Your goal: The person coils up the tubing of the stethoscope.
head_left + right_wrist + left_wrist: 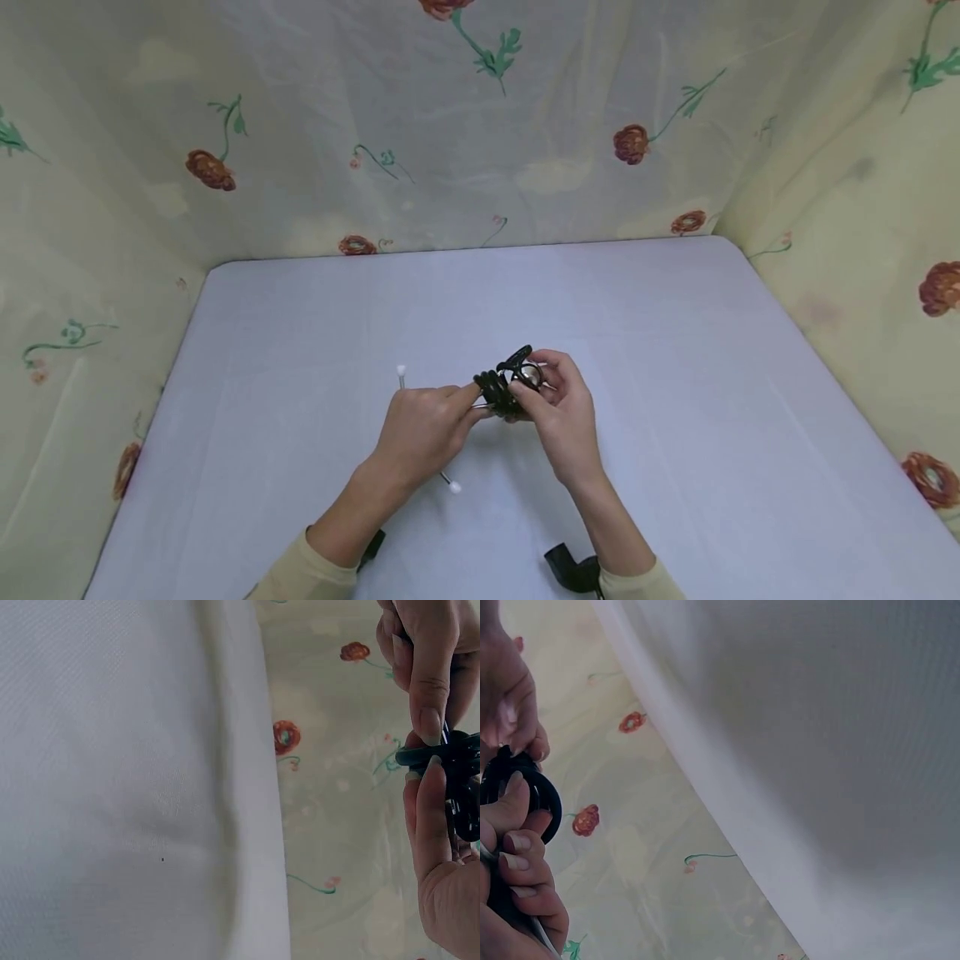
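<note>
A stethoscope is held up over the table between both hands. Its black tubing [492,388] is wound in several tight loops, and the round silver chest piece [532,375] shows at the right end. My left hand [422,429] grips the metal ear tubes; one white ear tip [401,370] sticks out beyond the knuckles and another white ear tip [454,487] below the hand. With thumb and fingers, my right hand [564,417] pinches the loops near the chest piece. The right wrist view shows both thumbs on the black loops [420,756]; the palm hides part of the metal tubes.
A white-covered table [675,350] with rounded far corners lies beneath. Flower-printed curtains [480,150] enclose its back and sides. A curved black piece [572,571] appears beside the right forearm, and a smaller black piece [372,547] by the left wrist.
</note>
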### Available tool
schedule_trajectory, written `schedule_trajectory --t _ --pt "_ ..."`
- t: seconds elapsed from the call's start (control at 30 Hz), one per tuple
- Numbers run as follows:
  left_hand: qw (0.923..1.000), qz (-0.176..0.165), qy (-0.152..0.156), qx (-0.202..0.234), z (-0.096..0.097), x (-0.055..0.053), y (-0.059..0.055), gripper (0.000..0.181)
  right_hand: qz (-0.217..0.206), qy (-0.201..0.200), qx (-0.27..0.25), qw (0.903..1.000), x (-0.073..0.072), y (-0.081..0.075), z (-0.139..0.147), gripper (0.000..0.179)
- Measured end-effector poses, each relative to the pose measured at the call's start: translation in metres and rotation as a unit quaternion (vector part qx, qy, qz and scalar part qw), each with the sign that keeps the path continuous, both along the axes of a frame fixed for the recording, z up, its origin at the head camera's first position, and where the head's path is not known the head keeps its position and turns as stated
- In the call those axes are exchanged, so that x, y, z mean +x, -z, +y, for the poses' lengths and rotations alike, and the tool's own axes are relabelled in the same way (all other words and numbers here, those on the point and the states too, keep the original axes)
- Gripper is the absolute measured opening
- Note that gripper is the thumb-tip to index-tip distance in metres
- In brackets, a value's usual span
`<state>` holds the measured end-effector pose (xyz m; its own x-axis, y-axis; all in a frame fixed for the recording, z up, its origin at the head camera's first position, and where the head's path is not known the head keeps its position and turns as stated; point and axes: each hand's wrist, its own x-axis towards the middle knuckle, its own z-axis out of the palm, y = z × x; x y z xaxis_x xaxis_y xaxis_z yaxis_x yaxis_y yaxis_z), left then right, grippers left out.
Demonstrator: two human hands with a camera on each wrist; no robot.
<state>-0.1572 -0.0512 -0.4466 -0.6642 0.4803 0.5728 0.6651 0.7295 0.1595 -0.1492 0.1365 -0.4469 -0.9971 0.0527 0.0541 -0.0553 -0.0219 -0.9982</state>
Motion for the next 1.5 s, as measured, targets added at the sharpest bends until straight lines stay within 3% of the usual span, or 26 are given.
schedule_trajectory --t 0.2,0.37,0.5,0.73,0.87,1.03,1.23,1.37,1.5 --pt "0.9996 -0.020 -0.004 0.018 0.000 0.002 0.004 0.021 0.022 -0.010 0.041 0.9989 0.004 0.002 0.002 0.044" --pt "0.9992 -0.016 -0.004 0.036 -0.002 0.001 0.005 0.021 0.025 -0.059 0.018 0.9978 0.004 0.002 0.009 0.041" --pt "0.9995 -0.005 0.001 0.032 -0.004 -0.001 0.006 0.024 -0.005 -0.082 -0.003 0.9966 0.001 0.000 0.014 0.038" --pt "0.9996 -0.019 0.008 0.019 -0.007 -0.006 0.009 0.027 -0.047 -0.064 -0.007 0.9968 -0.005 0.001 0.016 0.033" --pt "0.9984 -0.054 0.010 0.011 -0.007 -0.011 0.012 0.027 -0.075 -0.058 0.011 0.9954 -0.011 0.006 0.018 0.031" --pt "0.9917 -0.128 0.010 -0.003 -0.009 -0.017 0.019 0.021 -0.134 -0.070 0.033 0.9879 -0.015 0.014 0.027 0.033" --pt "0.9775 -0.208 0.016 -0.033 -0.011 -0.023 0.026 0.020 -0.183 -0.098 0.043 0.9771 -0.020 0.023 0.033 0.026" --pt "0.9609 -0.264 0.010 -0.084 -0.010 -0.026 0.030 0.017 -0.211 -0.122 0.049 0.9686 -0.024 0.028 0.037 0.022" --pt "0.9532 -0.281 -0.002 -0.112 -0.009 -0.026 0.032 0.013 -0.232 -0.134 0.049 0.9622 -0.026 0.032 0.038 0.023"
